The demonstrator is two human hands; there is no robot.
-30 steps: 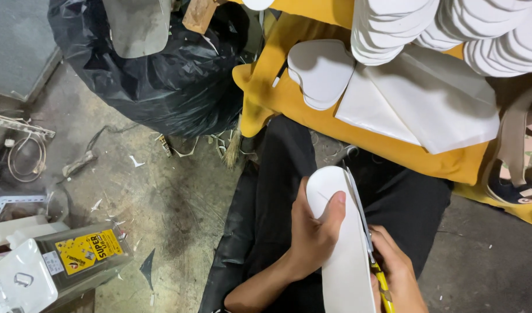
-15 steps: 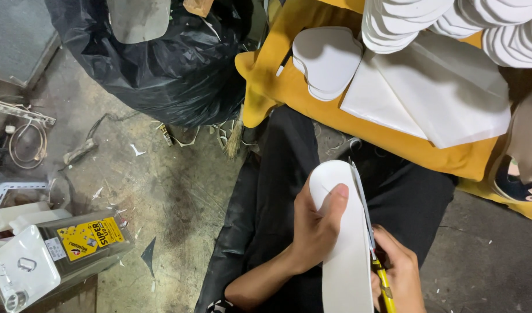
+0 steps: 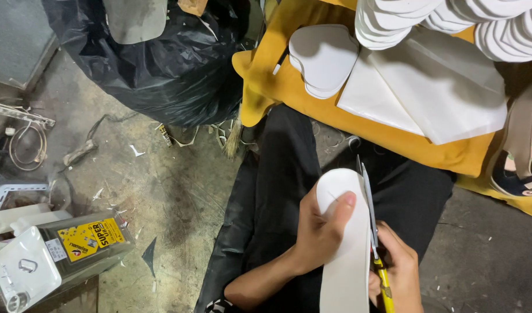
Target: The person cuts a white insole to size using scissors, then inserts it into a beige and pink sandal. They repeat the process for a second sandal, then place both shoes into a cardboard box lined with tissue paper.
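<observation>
The left hand (image 3: 319, 232) grips a white foam sole (image 3: 347, 243) over the person's lap, thumb pressed on its top face. Just beside the sole's edge, the right hand (image 3: 400, 272) is closed around yellow-handled scissors (image 3: 371, 223), blades along that edge. Beyond the sole lies a yellow cloth (image 3: 289, 93) bearing white sheets (image 3: 439, 93).

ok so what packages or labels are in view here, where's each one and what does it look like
Metal can: lower left on the floor, lying on its side, rectangular, grey.
Main label: on the can's upper face, yellow rectangle with dark and red print.
Small label: beside the yellow one, white rectangle.
Black plastic bag: top centre, bulging, glossy, unlabelled.
No signs or screens.
</observation>
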